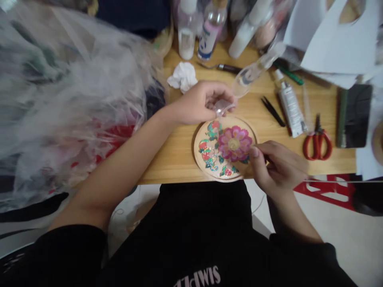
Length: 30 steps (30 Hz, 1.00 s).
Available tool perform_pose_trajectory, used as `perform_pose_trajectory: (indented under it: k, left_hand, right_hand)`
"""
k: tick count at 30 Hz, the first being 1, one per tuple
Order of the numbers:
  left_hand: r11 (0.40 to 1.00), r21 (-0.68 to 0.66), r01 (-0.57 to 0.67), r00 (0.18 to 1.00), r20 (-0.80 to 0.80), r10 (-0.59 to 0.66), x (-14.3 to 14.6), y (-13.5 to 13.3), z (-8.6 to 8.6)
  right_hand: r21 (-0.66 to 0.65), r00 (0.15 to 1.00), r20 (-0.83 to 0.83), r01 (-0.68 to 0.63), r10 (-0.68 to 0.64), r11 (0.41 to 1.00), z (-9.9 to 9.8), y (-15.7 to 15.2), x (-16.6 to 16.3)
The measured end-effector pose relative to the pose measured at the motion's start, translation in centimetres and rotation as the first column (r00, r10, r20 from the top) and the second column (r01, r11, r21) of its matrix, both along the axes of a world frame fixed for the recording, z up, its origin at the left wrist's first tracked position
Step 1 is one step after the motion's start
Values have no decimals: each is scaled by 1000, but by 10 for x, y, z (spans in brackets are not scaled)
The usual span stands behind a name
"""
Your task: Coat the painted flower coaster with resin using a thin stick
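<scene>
Your left hand (203,101) is curled shut, thumb and fingertips pinching one small clear piece (223,107) just over the far rim of the round wooden disc (201,140), probably kept low and close so it hangs right above the painted face. Your right hand (278,167) is pinched closed at the disc's near-right edge, thumb tip touching the rim beside the big pink flower (235,143). That looks like a steadying grip, though I cannot tell whether a fine tool sits between those fingers. The disc lies flat on the bench (176,155) between your two hands, where either can reach it. Now the count: one disc and one large flower on it. One crumpled white tissue (183,76) lies just beyond your left hand, and one clear bottle (254,71) lies tipped past it. Beyond your right hand are one pair of black tweezers (273,111), one white tube (291,104) and one pair of red scissors (317,140), laid side by side within easy reach. Farther back I count at least three standing bottles (186,30), and the rest is too blurred to count.
</scene>
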<state>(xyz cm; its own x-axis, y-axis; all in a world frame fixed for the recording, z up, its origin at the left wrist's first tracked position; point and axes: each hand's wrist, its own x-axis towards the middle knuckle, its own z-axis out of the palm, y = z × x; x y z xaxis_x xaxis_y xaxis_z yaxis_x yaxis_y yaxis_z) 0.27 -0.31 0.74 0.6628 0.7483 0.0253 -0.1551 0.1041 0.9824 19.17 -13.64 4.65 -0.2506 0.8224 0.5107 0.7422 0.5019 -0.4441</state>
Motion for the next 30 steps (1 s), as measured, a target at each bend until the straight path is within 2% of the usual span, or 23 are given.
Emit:
perform_pose_trajectory:
  k: [3,7,12,15,22,27,30]
  left_hand:
    - [1000,10,0,1000,-16,1,-1,0,-2]
    - [1000,24,9,1000,-3,-9,-4,0,-5]
    - [999,43,8,999,-34,-6,-5,2,-6]
    - [999,40,14,999,-50,-12,-5,2,-5]
    - [999,45,-7,999,-48,9,-4,1,-3]
    - [1000,-2,1,1000,-18,-1,-4,1,-2]
    - [1000,-9,8,1000,-15,-8,-4,0,-2]
  right_hand:
    - [59,997,60,53,-57,997,5,20,-1]
    - [141,977,207,31,-60,990,6,41,-6]
    - [149,958,273,50,-89,988,0,50,-11]
    - [104,966,239,70,-94,992,-3,53,-12]
    - [-114,994,51,107,-101,988,-8,59,-11]
    - [-84,990,-86,103,-110,991,-2,58,-10]
    - [-53,993,-97,65,-70,996,4,51,-7]
